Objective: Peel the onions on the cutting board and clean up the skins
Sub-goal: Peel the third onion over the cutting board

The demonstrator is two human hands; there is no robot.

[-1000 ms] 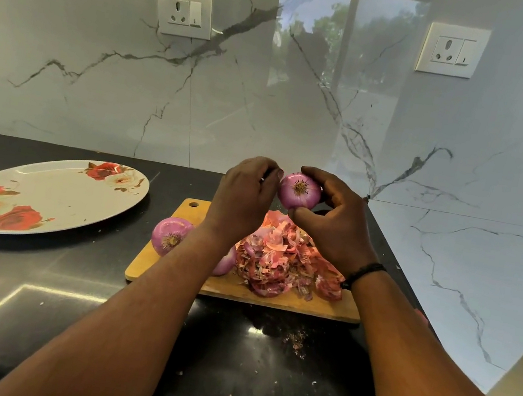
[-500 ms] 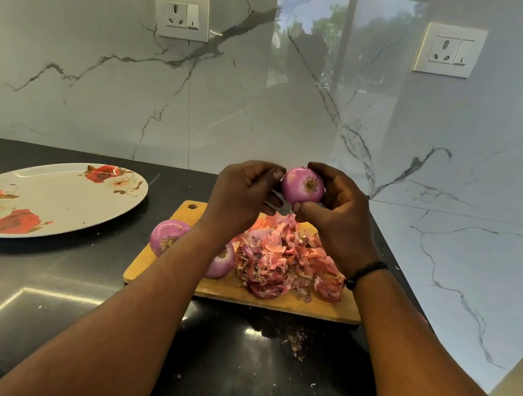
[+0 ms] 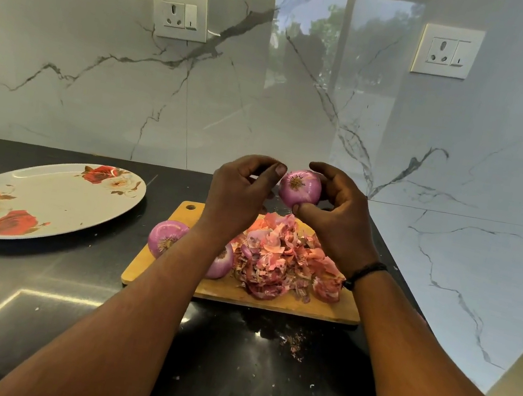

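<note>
Right hand point(image 3: 336, 216) holds a peeled purple onion point(image 3: 300, 188) in the air above the far edge of the cutting board point(image 3: 274, 301), fingers curled over its far side and thumb under it, root end facing the camera. Left hand point(image 3: 238, 194) sits just left of the onion, fingers curled, fingertip close to the onion's left side; whether it touches or pinches a shred of skin cannot be told. Compared with half a second ago, the left hand has pulled slightly away from the onion and a small gap shows where the fingers met it; the onion sits at much the same height. The heap of pink and red skins point(image 3: 280, 262) is unchanged on the middle and right of the board. Two more onions rest on the board's left part, one point(image 3: 166, 239) at the left edge, the other point(image 3: 221, 261) half hidden behind the left forearm. A flowered plate point(image 3: 43, 201) lies well to the left on the black counter point(image 3: 29, 315), as before. Skin crumbs point(image 3: 293, 343) dot the counter near the board.
</note>
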